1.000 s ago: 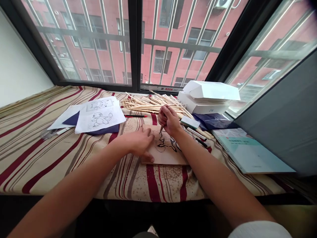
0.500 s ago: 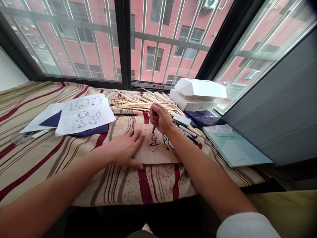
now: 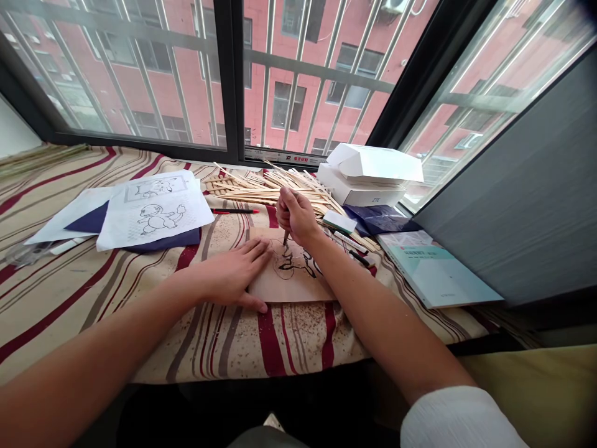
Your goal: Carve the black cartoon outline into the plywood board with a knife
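My right hand [image 3: 297, 216] is closed in a fist around a slim carving knife [image 3: 285, 238], held upright with its dark tip down on a thin wooden board [image 3: 291, 292]. Most of the knife's handle is hidden inside the fist. Black and faint pencil lines of a cartoon figure mark the board, and the tip meets the upper part of that drawing. My left hand [image 3: 237, 272] lies flat over the board's left edge, fingers stretched out and thumb near the lower left corner. My right forearm covers the board's right side.
Printed cartoon sheets [image 3: 156, 214] lie at left, near a red-and-black pen [image 3: 236, 211]. Behind are many thin wooden sticks [image 3: 261, 186] and a white box [image 3: 373, 171]. Markers [image 3: 349, 241], an eraser [image 3: 339, 221] and a book [image 3: 438, 274] sit right. Crumbs speckle the striped cloth [image 3: 298, 348].
The whole view has shifted slightly. The fingers of my left hand sit a little closer together. My right hand keeps the knife tip at about the same place on the drawing.
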